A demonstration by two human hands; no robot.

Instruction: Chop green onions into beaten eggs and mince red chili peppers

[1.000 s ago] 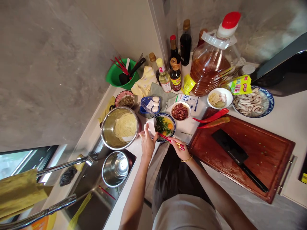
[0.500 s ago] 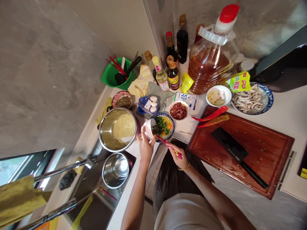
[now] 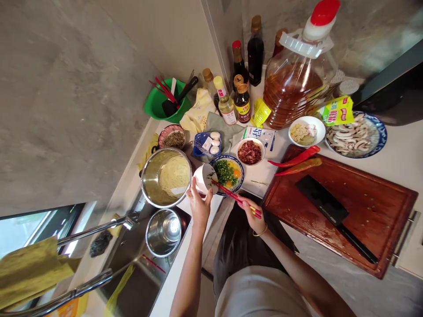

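Observation:
My left hand (image 3: 199,206) grips a small white bowl (image 3: 202,177), tilted at the left rim of a blue-patterned bowl (image 3: 243,179). A few green bits cling inside the white bowl. In the patterned bowl, chopped green onion (image 3: 226,172) lies beside egg yolks (image 3: 236,173). Red chopsticks (image 3: 228,190) are held in my right hand (image 3: 252,215), their tips at the white bowl's mouth. Left of my left hand stands a steel pot (image 3: 148,185) with pale noodles (image 3: 173,175) in it.
A wooden cutting board (image 3: 373,220) bears a black cleaver (image 3: 324,200) and red peppers (image 3: 297,157). Behind are a bowl of chopped meat (image 3: 250,152), packaged eggs (image 3: 214,143), sauce bottles (image 3: 243,105), a large oil jug (image 3: 294,83) and sliced mushrooms (image 3: 350,136). The sink (image 3: 132,281) is at left.
The white bowl has tipped so its inside shows, with few green bits left in it. More of the egg shows in the patterned bowl. The chopsticks have shifted slightly. The whole view has drifted a little.

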